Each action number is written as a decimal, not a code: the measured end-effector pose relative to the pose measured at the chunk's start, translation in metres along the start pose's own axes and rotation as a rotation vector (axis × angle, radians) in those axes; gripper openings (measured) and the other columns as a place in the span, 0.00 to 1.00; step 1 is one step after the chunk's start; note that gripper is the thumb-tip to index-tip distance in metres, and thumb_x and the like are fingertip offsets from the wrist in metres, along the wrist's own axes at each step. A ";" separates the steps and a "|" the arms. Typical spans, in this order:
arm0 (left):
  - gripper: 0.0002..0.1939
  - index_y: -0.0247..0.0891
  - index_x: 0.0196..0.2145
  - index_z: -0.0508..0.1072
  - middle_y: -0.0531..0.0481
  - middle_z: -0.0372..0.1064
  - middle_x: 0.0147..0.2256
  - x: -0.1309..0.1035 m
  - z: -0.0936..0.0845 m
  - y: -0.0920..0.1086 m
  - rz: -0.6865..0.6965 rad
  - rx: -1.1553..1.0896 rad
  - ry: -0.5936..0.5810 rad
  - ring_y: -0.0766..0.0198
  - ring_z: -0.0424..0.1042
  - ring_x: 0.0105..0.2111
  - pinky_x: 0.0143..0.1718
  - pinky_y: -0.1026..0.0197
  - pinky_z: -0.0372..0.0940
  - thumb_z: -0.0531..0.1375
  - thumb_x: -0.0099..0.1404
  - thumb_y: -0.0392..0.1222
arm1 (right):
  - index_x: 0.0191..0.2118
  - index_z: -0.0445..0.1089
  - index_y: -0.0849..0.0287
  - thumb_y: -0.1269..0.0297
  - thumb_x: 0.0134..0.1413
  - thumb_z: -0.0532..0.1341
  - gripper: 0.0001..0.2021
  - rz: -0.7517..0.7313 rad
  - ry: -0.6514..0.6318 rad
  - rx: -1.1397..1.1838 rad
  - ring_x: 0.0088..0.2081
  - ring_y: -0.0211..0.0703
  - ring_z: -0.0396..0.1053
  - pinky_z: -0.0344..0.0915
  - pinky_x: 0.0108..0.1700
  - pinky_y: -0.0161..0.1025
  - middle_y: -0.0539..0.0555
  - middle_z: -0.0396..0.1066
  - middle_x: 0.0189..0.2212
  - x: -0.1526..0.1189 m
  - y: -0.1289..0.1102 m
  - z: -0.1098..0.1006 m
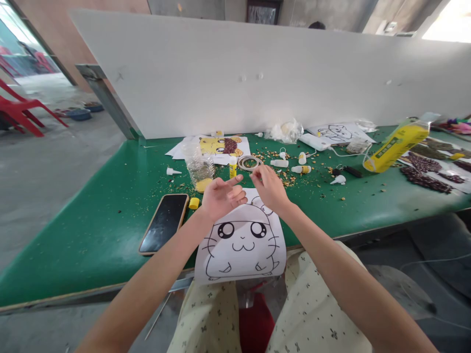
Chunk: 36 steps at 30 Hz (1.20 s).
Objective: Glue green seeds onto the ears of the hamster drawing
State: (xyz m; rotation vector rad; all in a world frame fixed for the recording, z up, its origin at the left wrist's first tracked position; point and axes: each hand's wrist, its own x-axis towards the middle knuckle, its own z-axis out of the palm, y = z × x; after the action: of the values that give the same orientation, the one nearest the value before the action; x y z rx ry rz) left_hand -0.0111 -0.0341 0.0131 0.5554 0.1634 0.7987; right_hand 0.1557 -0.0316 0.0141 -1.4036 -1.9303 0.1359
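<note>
A sheet of paper with a hamster-like line drawing lies at the table's front edge, its lower part hanging over. Above its top left corner is my left hand, palm turned up, index finger stretched out and the others loosely curled, with nothing visible in it. My right hand hovers over the top right of the sheet, its fingertips pinched together; whatever they may hold is too small to see. Just beyond the hands stand a yellow glue stick and a coiled pale ring. A yellow cap lies left of my left hand.
A phone lies at left on the green table. A clear plastic cup, small glue bottles and scattered seeds surround the middle. A yellow bottle leans at right near dark beans. A white board stands behind.
</note>
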 end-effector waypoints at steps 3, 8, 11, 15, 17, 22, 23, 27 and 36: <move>0.17 0.31 0.36 0.71 0.52 0.54 0.15 0.000 0.000 0.000 -0.008 0.008 -0.003 0.66 0.55 0.19 0.27 0.61 0.55 0.47 0.54 0.37 | 0.30 0.59 0.57 0.66 0.60 0.46 0.10 0.147 -0.097 -0.019 0.34 0.43 0.63 0.55 0.33 0.36 0.55 0.67 0.31 0.004 0.006 0.000; 0.24 0.29 0.47 0.68 0.51 0.57 0.18 0.001 0.003 0.000 -0.021 0.024 -0.001 0.65 0.55 0.20 0.27 0.61 0.54 0.46 0.54 0.37 | 0.24 0.62 0.57 0.61 0.60 0.45 0.16 0.213 -0.208 -0.095 0.29 0.43 0.63 0.51 0.28 0.37 0.54 0.68 0.26 0.013 0.016 -0.012; 0.28 0.28 0.53 0.64 0.51 0.57 0.18 0.000 0.004 0.000 -0.024 0.025 -0.014 0.65 0.55 0.21 0.28 0.61 0.55 0.46 0.54 0.38 | 0.22 0.64 0.57 0.59 0.59 0.48 0.18 0.240 -0.218 -0.127 0.29 0.44 0.64 0.52 0.29 0.37 0.55 0.70 0.26 0.017 0.027 -0.022; 0.31 0.30 0.57 0.60 0.51 0.58 0.18 0.000 0.004 -0.001 -0.020 0.043 -0.015 0.65 0.55 0.21 0.28 0.61 0.55 0.46 0.54 0.38 | 0.32 0.70 0.59 0.71 0.51 0.55 0.07 0.223 -0.102 -0.100 0.39 0.46 0.66 0.58 0.35 0.38 0.57 0.71 0.39 0.020 0.043 -0.029; 0.32 0.31 0.58 0.59 0.52 0.58 0.18 0.000 0.005 -0.002 -0.023 0.065 -0.010 0.65 0.55 0.21 0.28 0.61 0.54 0.46 0.54 0.37 | 0.34 0.72 0.60 0.70 0.48 0.58 0.07 0.221 -0.097 -0.007 0.39 0.46 0.67 0.60 0.37 0.39 0.57 0.71 0.38 0.021 0.045 -0.028; 0.32 0.32 0.58 0.58 0.52 0.57 0.17 -0.001 0.005 -0.003 -0.040 0.093 -0.029 0.65 0.55 0.20 0.28 0.61 0.54 0.46 0.54 0.37 | 0.35 0.75 0.59 0.63 0.47 0.62 0.09 0.194 -0.311 0.476 0.37 0.43 0.69 0.63 0.41 0.39 0.53 0.74 0.33 0.018 0.025 -0.021; 0.32 0.32 0.58 0.58 0.52 0.57 0.17 -0.001 0.005 -0.003 -0.043 0.097 -0.035 0.65 0.54 0.20 0.28 0.61 0.54 0.45 0.55 0.37 | 0.37 0.74 0.58 0.62 0.46 0.63 0.10 0.182 -0.339 0.555 0.38 0.43 0.69 0.63 0.42 0.39 0.53 0.74 0.34 0.017 0.020 -0.020; 0.32 0.33 0.59 0.58 0.51 0.58 0.18 -0.001 0.004 -0.004 -0.073 0.132 -0.062 0.64 0.54 0.21 0.30 0.60 0.54 0.44 0.55 0.37 | 0.37 0.75 0.55 0.59 0.47 0.62 0.11 0.164 -0.391 0.752 0.38 0.41 0.69 0.63 0.43 0.39 0.51 0.74 0.34 0.013 0.011 -0.014; 0.32 0.38 0.60 0.56 0.51 0.59 0.19 0.000 0.002 -0.003 -0.086 0.244 -0.071 0.64 0.55 0.22 0.32 0.59 0.55 0.45 0.56 0.37 | 0.25 0.75 0.60 0.56 0.45 0.62 0.12 0.258 -0.229 0.728 0.30 0.41 0.69 0.64 0.36 0.39 0.51 0.71 0.22 0.011 0.011 -0.004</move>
State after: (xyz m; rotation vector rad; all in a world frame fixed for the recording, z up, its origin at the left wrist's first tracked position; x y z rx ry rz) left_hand -0.0079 -0.0369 0.0133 0.8013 0.2194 0.6782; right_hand 0.1648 -0.0190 0.0170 -1.1446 -1.6011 1.0462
